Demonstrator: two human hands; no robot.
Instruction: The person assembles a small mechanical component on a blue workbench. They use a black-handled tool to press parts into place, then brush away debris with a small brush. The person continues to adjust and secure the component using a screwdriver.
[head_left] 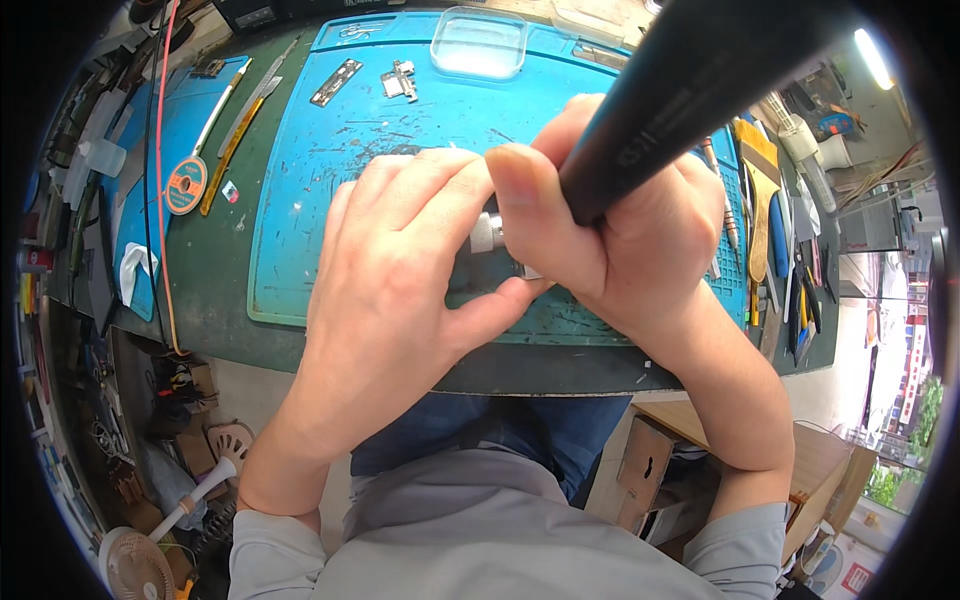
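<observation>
left hand (400, 250) and right hand (645, 240) sit close together over the blue mat (290, 220); the right is clasped round a thick black cylindrical tool (690, 100), the left curls inward, its hold too hidden to tell. a knurled metal piece (486, 233) shows between them, above the mat. probably close two-handed work, next calling for steady alignment.

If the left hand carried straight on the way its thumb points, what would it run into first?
Most likely the right hand: its lower edge lies just beyond the left hand at the thumb tip. They may already touch; depth is unclear here.
</observation>
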